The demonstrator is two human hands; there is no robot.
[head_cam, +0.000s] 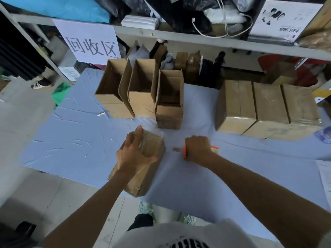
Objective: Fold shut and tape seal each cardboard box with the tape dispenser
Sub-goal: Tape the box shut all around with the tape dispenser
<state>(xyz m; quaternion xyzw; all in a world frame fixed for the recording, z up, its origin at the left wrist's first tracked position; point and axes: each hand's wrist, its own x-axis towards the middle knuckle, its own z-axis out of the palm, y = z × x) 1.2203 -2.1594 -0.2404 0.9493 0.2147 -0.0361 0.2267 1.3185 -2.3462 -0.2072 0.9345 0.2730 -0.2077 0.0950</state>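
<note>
Three open boxes (141,102) wait upright at the back of the desk (80,136), flaps not yet folded. Nearer, the left hand (132,153) lies spread and flat on the closed box (139,183) at the desk's front edge, apparently smoothing its tape. To its right, the right hand (198,148) is clenched round the orange tape dispenser (184,151), down at the desk. Three sealed boxes (268,104) stand far right. This box looks almost sealed; next it probably joins that row, and an open one gets fetched.

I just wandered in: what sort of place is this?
Probably a packing or storage room: three open brown cardboard boxes line a blue-covered table, taped brown cardboard boxes sit beside them, and cluttered grey metal shelves stand behind.
</note>
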